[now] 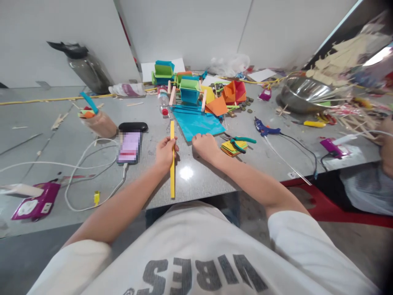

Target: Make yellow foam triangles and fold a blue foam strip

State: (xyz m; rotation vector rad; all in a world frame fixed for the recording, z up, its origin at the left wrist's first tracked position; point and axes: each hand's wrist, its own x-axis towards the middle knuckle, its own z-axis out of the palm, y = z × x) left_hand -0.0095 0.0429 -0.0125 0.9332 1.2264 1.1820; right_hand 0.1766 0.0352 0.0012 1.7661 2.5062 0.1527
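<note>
My left hand [166, 154] is closed around the upper middle of a long yellow strip [172, 180]. The strip stands nearly straight up and down in view, its lower end near the table's front edge. My right hand [205, 146] lies curled at the lower edge of a blue sheet [193, 121]; its fingertips are tucked under, so whether anything is in them is hidden. Just right of that wrist, teal-handled pliers [241, 141] rest on a stack of coloured paper squares [230, 149]. Behind the sheet stands a small green and blue paper wheel [189, 90] between wooden posts.
Left are a phone [129, 147] on a white cable, a wooden cup [102, 123] and a dark water bottle [89, 69]. A blue glue gun [266, 128], a yellow cutter [313, 123] and a metal bowl [302, 94] lie right. Another person's arm [387, 143] shows at the right edge.
</note>
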